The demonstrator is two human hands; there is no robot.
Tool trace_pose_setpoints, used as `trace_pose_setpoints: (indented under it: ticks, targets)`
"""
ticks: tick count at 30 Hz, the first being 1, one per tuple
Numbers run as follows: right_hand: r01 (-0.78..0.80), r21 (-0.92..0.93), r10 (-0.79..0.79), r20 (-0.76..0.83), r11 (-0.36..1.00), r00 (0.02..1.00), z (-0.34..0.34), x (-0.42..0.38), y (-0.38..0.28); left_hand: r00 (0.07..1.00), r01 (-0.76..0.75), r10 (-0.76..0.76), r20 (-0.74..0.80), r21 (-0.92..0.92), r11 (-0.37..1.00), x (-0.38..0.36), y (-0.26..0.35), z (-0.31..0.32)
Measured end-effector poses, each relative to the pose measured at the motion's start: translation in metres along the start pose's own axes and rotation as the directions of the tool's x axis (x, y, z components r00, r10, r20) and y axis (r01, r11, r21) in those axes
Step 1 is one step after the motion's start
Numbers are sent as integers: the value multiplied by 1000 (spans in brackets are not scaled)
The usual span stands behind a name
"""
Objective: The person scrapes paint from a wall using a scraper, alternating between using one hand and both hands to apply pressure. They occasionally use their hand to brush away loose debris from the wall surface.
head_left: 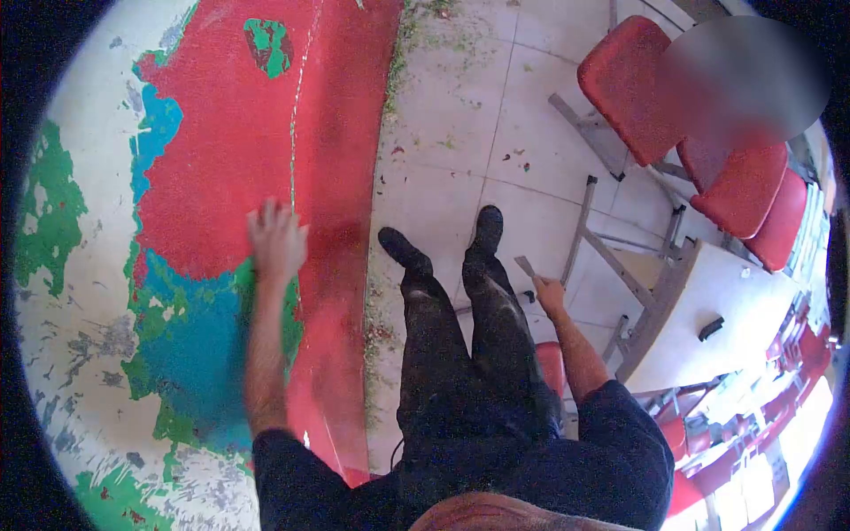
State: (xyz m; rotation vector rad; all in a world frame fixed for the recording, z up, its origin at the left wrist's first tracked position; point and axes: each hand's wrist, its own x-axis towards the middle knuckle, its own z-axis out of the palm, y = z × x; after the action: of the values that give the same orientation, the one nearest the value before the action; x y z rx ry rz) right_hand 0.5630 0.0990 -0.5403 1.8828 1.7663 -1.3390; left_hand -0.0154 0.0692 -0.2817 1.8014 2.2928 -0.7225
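Note:
My left hand (280,244), slightly blurred, reaches to the painted wall with its fingers stretched out over the red paint (212,177). Below that hand the red layer ends in a ragged edge, and blue paint (199,341) with green borders shows. Farther left, the wall is bare whitish plaster (97,292) with scratches and green patches. Low at my right side, my right hand (550,293) is closed around the handle of a paint scraper (525,265). Its flat blade points up and away from the wall.
Paint flakes and green crumbs (390,345) lie along the foot of the wall on the tiled floor (443,133). Red chairs (624,84) and a light-topped desk (717,310) with a small black object stand on the right. More chairs are stacked behind them.

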Motion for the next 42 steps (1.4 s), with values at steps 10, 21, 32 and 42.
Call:
trace_pose_setpoints:
  ticks: [10, 21, 32, 42]
  targets:
    - [15, 598, -47, 38, 802, 998, -38, 2, -218, 846, 521, 158, 510, -722, -455, 55, 240, 182]
    - [37, 899, -415, 165, 437, 895, -98, -92, -319, 993, -43, 2, -116, -386, -922, 39, 171, -40]
    - [100, 860, -457, 165, 500, 874, -99, -99, -331, 975, -217, -166, -146, -492, -843, 35, 154, -43]
    - [55, 867, -373, 155, 496, 915, -87, -107, -339, 953, -303, -284, -107, -393, -868, 39, 146, -40]
